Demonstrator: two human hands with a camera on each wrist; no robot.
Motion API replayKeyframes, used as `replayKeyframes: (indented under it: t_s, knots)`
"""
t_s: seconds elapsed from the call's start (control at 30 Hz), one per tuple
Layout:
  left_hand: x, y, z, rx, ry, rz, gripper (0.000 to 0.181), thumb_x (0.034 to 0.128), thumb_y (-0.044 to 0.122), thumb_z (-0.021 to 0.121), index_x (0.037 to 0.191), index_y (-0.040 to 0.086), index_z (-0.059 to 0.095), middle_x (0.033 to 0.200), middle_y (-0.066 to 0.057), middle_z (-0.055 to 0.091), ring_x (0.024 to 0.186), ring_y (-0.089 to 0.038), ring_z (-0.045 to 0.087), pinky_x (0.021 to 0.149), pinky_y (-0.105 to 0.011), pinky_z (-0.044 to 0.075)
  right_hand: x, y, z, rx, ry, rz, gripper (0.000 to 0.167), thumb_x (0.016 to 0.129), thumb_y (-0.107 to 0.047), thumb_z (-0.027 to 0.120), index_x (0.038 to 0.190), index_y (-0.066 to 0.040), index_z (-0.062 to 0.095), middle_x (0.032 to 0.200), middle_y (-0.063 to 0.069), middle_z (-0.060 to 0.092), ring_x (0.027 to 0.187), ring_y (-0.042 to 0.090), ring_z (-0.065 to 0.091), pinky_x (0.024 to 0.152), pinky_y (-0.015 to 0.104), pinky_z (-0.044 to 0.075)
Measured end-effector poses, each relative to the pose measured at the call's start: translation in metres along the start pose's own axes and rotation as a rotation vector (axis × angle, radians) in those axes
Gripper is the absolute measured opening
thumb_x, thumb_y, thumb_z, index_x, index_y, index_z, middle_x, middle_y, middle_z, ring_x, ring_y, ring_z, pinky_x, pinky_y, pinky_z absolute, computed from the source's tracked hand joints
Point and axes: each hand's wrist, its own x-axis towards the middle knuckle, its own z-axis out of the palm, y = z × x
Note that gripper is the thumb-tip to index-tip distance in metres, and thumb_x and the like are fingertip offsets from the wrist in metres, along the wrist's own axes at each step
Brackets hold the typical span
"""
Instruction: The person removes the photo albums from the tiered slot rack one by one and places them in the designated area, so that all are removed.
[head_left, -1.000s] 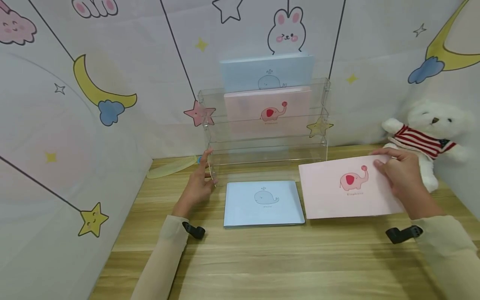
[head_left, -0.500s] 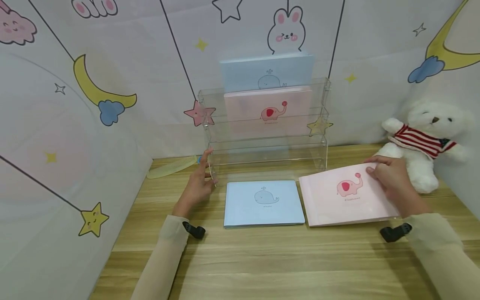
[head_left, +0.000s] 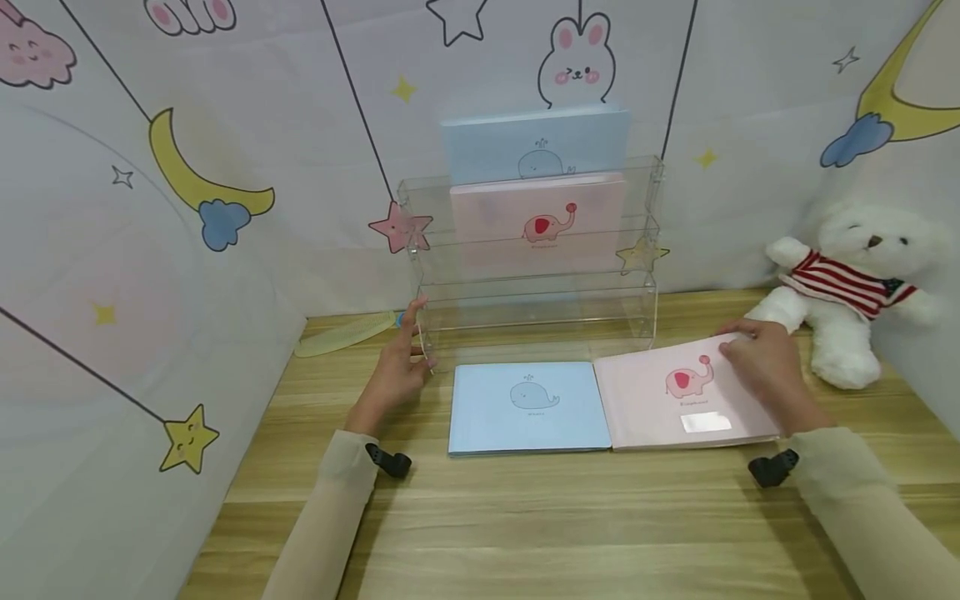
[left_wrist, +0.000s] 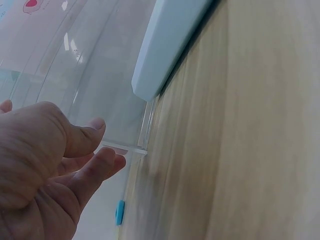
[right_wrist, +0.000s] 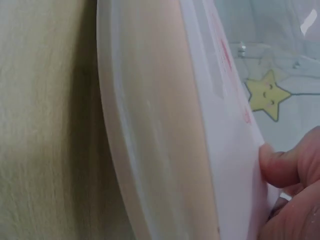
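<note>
My right hand (head_left: 768, 364) pinches the right part of a pink booklet with an elephant on its cover (head_left: 647, 400). Its left edge meets the right edge of a blue whale booklet (head_left: 487, 417), which lies flat on the table. In the right wrist view, the thumb (right_wrist: 281, 167) presses the pink cover (right_wrist: 227, 145), and layered page edges show below it. My left hand (head_left: 393, 372) holds the left side of a clear acrylic rack (head_left: 540, 337). The left wrist view shows the thumb and fingers (left_wrist: 85, 140) at that panel's edge.
On the rack's upper tiers stand another pink elephant booklet (head_left: 487, 217) and another blue whale booklet (head_left: 480, 146). A yellowish comb (head_left: 341, 336) lies left of the rack. The white teddy bear (head_left: 843, 350) sits to the right, against the patterned wall cloth (head_left: 735, 217).
My right hand has lowered the pink booklet and moved it left against the blue booklet. The left hand has stayed on the rack.
</note>
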Motion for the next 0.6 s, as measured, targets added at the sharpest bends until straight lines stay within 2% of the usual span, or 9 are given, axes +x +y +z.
replayKeyframes:
  t_s: [0.2,0.47,0.6]
  knots:
    - [-0.0005,0.0020,0.0007,-0.002,-0.001,-0.016,0.114,0.0969,-0.009,0.071,0.168,0.051,0.005,0.165,-0.033,0.039,0.127,-0.055,0.068,0.098,-0.063,0.064,-0.0031,-0.0025,0.0026,-0.097,0.030,-0.063,0.036,0.098,-0.013,0.061,0.129,0.002,0.071,0.141,0.037,0.061,0.112,0.044,0.057,0.077,0.034,0.040]
    - [0.0000,0.0018,0.0010,0.004,-0.005,-0.031,0.114,0.0972,-0.009,0.070,0.167,0.052,0.005,0.163,-0.035,0.040,0.126,-0.054,0.069,0.098,-0.063,0.064,-0.0049,-0.0009,0.0032,-0.216,0.048,-0.073,0.040,0.098,-0.021,0.067,0.130,0.002,0.068,0.138,0.040,0.062,0.110,0.054,0.063,0.077,0.051,0.049]
    - [0.0001,0.0013,0.0013,0.008,-0.004,-0.025,0.113,0.0975,-0.009,0.070,0.167,0.052,0.004,0.163,-0.035,0.040,0.126,-0.054,0.069,0.098,-0.064,0.063,-0.0058,0.0001,0.0052,-0.235,0.090,-0.089,0.049,0.098,-0.026,0.071,0.134,0.006,0.063,0.136,0.042,0.060,0.116,0.059,0.059,0.086,0.064,0.049]
